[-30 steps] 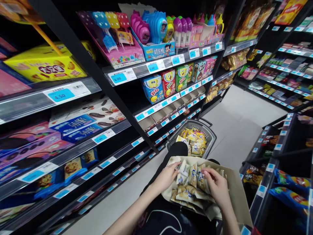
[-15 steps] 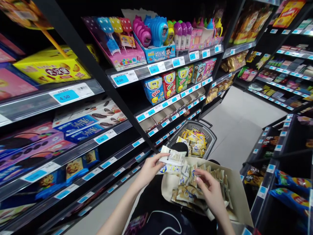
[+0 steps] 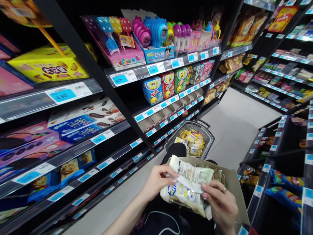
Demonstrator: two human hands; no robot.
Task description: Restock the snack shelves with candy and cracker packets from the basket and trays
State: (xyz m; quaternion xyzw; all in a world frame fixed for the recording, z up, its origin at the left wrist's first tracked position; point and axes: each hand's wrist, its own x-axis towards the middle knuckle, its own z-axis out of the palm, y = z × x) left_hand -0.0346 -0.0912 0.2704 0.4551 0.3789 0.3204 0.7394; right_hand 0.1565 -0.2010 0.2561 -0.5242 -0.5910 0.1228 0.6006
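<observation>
My left hand [image 3: 157, 180] and my right hand [image 3: 220, 204] both grip a stack of small white snack packets [image 3: 188, 184] with blue print, held above an open cardboard box [image 3: 232, 187] on my lap. The left fingers pinch the stack's left end. The right fingers curl over its right side. The top packet shows its printed back. More packets lie hidden below in the box.
A grey shopping basket [image 3: 204, 130] with yellow snack packs stands on the floor ahead. Black shelves [image 3: 156, 67] of boxed biscuits and candy run along the left. Another shelf unit [image 3: 276, 153] with chip bags is at the right. The aisle floor lies between them.
My left hand lifted packets out of the box, then brought them back toward the middle. My right hand rose from the box and took hold of the stack's right side.
</observation>
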